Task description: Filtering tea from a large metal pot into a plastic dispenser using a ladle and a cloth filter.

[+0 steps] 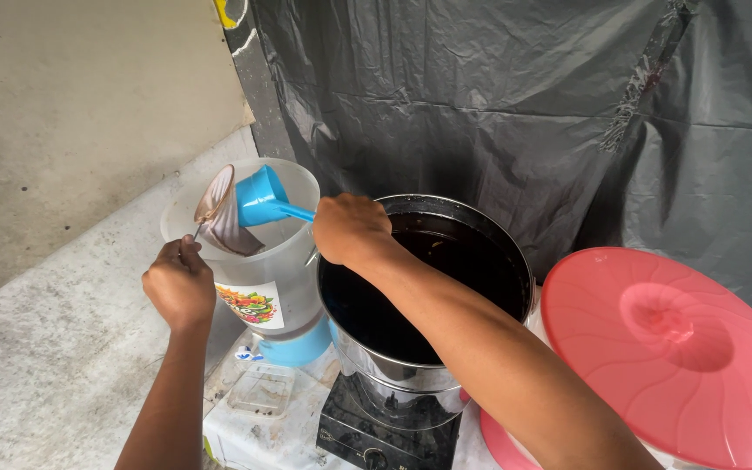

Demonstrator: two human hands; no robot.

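Observation:
My right hand point(350, 228) grips the handle of a blue plastic dipper point(261, 197), tipped into a cloth strainer point(219, 218). My left hand point(179, 283) holds the strainer's thin wire handle, keeping it inside the mouth of a translucent white dispenser jug point(280, 261) with a blue base and a colourful sticker. Beside the jug stands a large steel pot point(446, 287) full of dark liquid, and my right forearm crosses over its rim.
The pot sits on a black stove point(376, 435). A big pink plastic lid point(672, 348) lies at the right. A small clear tray point(261, 390) rests below the jug's tap. Grey plastic sheeting hangs behind; a concrete ledge runs along the left.

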